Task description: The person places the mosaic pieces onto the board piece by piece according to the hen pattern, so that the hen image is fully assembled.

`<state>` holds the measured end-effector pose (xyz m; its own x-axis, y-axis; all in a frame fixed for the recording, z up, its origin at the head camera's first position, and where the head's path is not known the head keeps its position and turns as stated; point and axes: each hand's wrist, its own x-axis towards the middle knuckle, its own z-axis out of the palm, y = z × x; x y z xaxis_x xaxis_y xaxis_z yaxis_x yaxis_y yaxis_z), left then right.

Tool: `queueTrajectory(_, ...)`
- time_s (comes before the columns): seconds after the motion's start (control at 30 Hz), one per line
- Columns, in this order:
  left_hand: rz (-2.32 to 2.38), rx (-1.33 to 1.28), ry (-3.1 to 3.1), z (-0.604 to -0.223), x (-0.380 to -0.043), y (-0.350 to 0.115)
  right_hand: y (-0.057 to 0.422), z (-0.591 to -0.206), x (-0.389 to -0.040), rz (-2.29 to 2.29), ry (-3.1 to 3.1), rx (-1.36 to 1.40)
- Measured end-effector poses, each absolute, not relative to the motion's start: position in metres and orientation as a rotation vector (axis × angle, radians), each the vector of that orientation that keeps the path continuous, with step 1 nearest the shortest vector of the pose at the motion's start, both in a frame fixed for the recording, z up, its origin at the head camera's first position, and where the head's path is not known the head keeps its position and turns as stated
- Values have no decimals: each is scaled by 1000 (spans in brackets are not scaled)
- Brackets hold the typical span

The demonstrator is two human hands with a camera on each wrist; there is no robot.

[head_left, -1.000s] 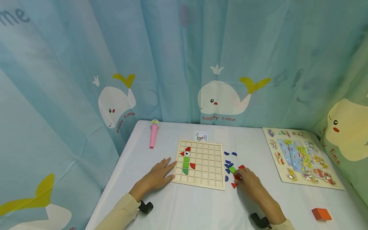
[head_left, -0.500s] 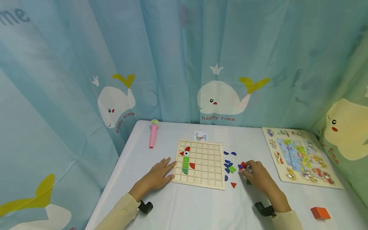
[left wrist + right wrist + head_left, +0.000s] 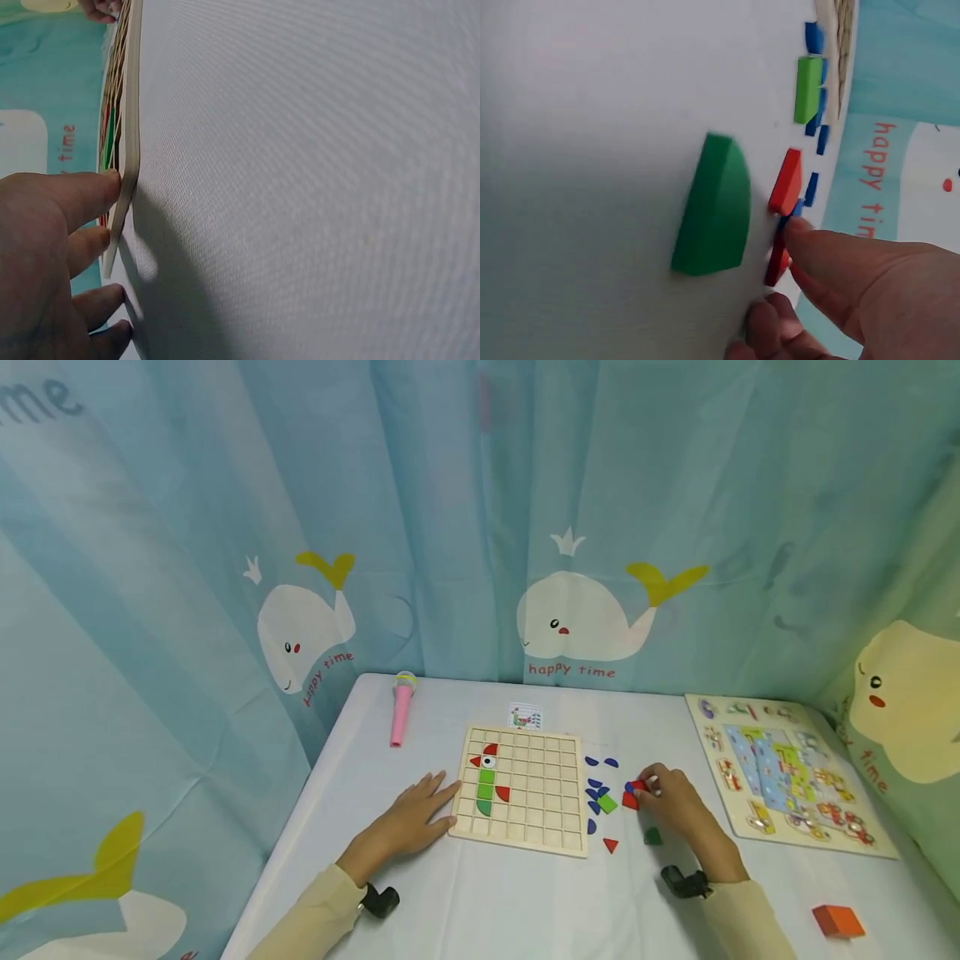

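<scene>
My left hand (image 3: pixel 411 817) rests at the left edge of a wooden grid board (image 3: pixel 536 785), fingers spread and thumb touching its side. Red, green and white tiles form a bird-like shape in the board's left columns. On the right, my right hand (image 3: pixel 675 797) bends over a small group of tiles. Its thumb and finger pinch a blue half-round tile (image 3: pixel 791 214); a red tile (image 3: pixel 779 259) lies close against the thumb, and a red square tile (image 3: pixel 787 180) is beside them. A dark green quarter-round tile (image 3: pixel 714 210) lies under the hand.
Several blue half-round tiles (image 3: pixel 592 762), a light green square (image 3: pixel 607 802) and a red triangle (image 3: pixel 611 845) lie right of the board. A picture card (image 3: pixel 525 716), pink toy microphone (image 3: pixel 401 710), picture puzzle board (image 3: pixel 757 822) and orange block (image 3: pixel 838 921) are farther out.
My right hand has moved right and slightly back, away from the light green tile, uncovering the dark green and red tiles. A blue tile now shows at its fingertips. The left hand stays still.
</scene>
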<state>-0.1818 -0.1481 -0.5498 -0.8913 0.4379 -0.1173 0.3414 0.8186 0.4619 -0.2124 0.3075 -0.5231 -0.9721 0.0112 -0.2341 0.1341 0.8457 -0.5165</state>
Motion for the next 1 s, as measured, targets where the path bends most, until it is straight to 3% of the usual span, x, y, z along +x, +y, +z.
queueTrajectory(0.27, 648, 611, 2781, -552, -183, -151, 314, -526, -226, -819, 2831, 44)
queueTrajectory(1.0, 654, 608, 2786, -550, -181, -149, 294, -527, -231, -699, 2857, 201)
